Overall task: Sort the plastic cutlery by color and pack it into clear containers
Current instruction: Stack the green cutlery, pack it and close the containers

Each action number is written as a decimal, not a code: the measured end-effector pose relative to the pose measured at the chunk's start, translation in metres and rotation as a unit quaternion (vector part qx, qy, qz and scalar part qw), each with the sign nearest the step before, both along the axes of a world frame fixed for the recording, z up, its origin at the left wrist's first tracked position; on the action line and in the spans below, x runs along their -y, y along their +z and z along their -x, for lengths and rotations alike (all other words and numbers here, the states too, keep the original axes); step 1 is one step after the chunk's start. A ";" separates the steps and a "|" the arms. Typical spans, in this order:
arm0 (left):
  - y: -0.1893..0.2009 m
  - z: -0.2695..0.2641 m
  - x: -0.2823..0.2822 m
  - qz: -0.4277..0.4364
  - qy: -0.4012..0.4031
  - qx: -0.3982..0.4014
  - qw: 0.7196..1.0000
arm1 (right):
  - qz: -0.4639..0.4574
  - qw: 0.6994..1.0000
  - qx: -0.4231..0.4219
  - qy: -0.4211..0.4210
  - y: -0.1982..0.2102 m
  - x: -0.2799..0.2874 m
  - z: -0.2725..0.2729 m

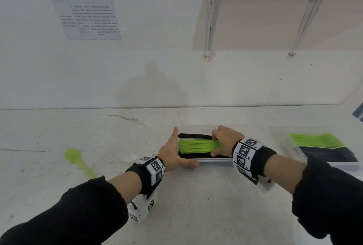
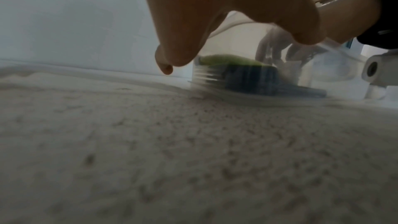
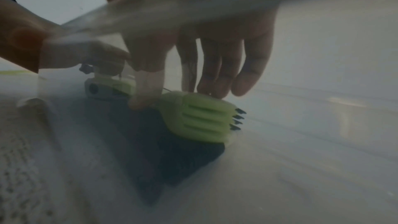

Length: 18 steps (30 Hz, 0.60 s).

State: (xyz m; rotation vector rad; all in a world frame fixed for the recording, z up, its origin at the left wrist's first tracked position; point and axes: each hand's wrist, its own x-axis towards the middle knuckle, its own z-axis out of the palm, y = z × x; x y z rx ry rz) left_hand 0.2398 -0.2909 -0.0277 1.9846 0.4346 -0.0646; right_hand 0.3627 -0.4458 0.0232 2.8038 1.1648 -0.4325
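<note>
Item 1, nearest: left hand point(image 1: 172, 153). Fingers straight and together, thumb spread along the near rim; the palm is set flat against the left end wall of the clear container point(image 1: 214, 159). It clasps nothing and serves as a stop.

Item 2: right hand point(image 1: 225, 140). Thumb on the near side and fingers curled over the far side, pinching the stack of green forks point(image 1: 197, 145) at its right end. In the right wrist view the fingertips point(image 3: 217, 89) sit on the green heads, with black tines poking out beneath.

Item 3: clear container, on the table point(image 1: 186, 205) between the two hands. Black cutlery point(image 1: 193, 136) lies in it already; the green stack rests on top, lengthwise. Whether the stack has fully settled onto the black layer is hard to tell through the blurred plastic wall.

Handling note: the step appears to be seating the green stack. Best done by keeping the left palm firm so the light tub cannot slide, lowering the stack level, and letting go only once its handles are squared against the left wall.

Item 4, left: one loose green spoon point(image 1: 78, 161) on the table, well apart, not yet packed.

Item 5, right and further off: a second container point(image 1: 294, 147) holding green over black cutlery.
</note>
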 end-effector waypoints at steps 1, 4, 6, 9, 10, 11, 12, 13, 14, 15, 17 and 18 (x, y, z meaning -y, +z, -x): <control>-0.001 0.000 0.001 0.028 -0.005 0.006 1.000 | -0.003 1.000 -0.004 -0.007 0.000 0.000 -0.001; -0.003 -0.001 0.001 0.073 -0.016 0.015 0.997 | -0.005 1.000 -0.008 -0.019 0.001 -0.003 -0.001; -0.004 -0.001 0.000 0.070 -0.017 0.011 0.997 | -0.005 1.000 -0.010 -0.025 0.002 -0.003 -0.002; -0.005 -0.001 0.000 0.077 -0.019 0.011 0.997 | -0.005 1.000 -0.007 -0.021 0.007 -0.002 -0.003; -0.005 -0.001 -0.001 0.081 -0.019 0.012 0.996 | -0.003 1.000 -0.004 -0.013 0.008 -0.002 -0.003; -0.007 -0.001 -0.001 0.083 -0.017 0.012 0.996 | -0.004 1.000 -0.004 -0.005 0.008 -0.002 -0.002; -0.007 -0.001 -0.001 0.084 -0.017 0.012 0.996 | -0.006 1.000 -0.006 0.002 0.007 -0.003 -0.001; -0.008 0.000 0.000 0.085 -0.015 0.012 0.996 | -0.004 1.000 -0.005 0.007 0.006 -0.004 0.000; -0.008 0.000 0.001 0.086 -0.015 0.012 0.996 | 0.000 1.000 0.002 0.012 0.005 -0.005 0.002; -0.008 -0.001 0.001 0.088 -0.015 0.014 0.996 | 0.002 1.000 0.012 0.011 0.003 -0.007 0.003; -0.006 0.000 0.003 0.083 -0.016 0.018 0.996 | -0.001 1.000 0.026 -0.003 0.001 -0.009 0.005; -0.005 0.001 0.003 0.080 -0.017 0.020 0.996 | -0.002 1.000 0.028 -0.010 0.000 -0.009 0.005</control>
